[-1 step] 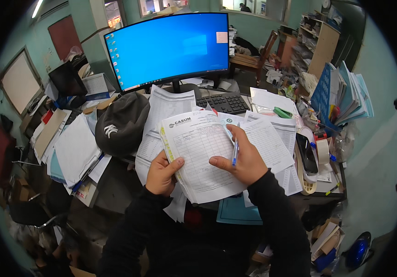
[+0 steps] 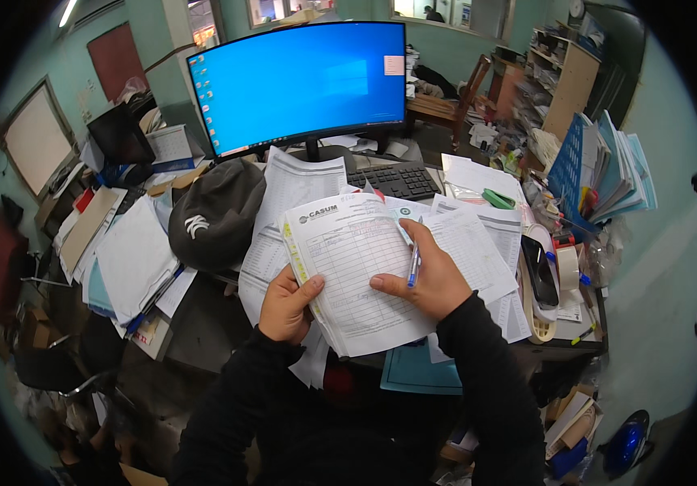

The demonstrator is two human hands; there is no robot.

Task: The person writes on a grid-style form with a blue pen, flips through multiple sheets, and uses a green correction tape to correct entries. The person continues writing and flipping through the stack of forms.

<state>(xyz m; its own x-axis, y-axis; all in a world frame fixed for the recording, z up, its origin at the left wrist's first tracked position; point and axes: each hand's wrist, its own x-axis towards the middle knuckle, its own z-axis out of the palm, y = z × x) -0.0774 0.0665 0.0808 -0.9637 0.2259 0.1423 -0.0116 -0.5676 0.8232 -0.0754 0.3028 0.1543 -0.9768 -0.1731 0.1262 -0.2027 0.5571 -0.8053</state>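
Both hands hold up a stack of printed forms (image 2: 357,283) with a ruled table and yellow-green marks down its left edge. My left hand (image 2: 290,306) grips the lower left side, thumb on top and fingers underneath. At the right side, my right hand (image 2: 434,279) is closed on the sheets, its thumb lying across the top page. A blue and clear pen (image 2: 414,266) is also tucked in the right hand, pointing toward me. Beneath the stack, loose printed sheets (image 2: 474,251) spread over the desk, and a teal folder (image 2: 421,370) shows below it.
A curved monitor (image 2: 300,89) stands behind a black keyboard (image 2: 395,180). A dark cap (image 2: 217,215) lies left of the papers, beside piled documents (image 2: 134,259). On the right are a phone (image 2: 537,266), a tape roll (image 2: 567,267), a green stapler-like item (image 2: 498,198) and upright blue folders (image 2: 600,166).
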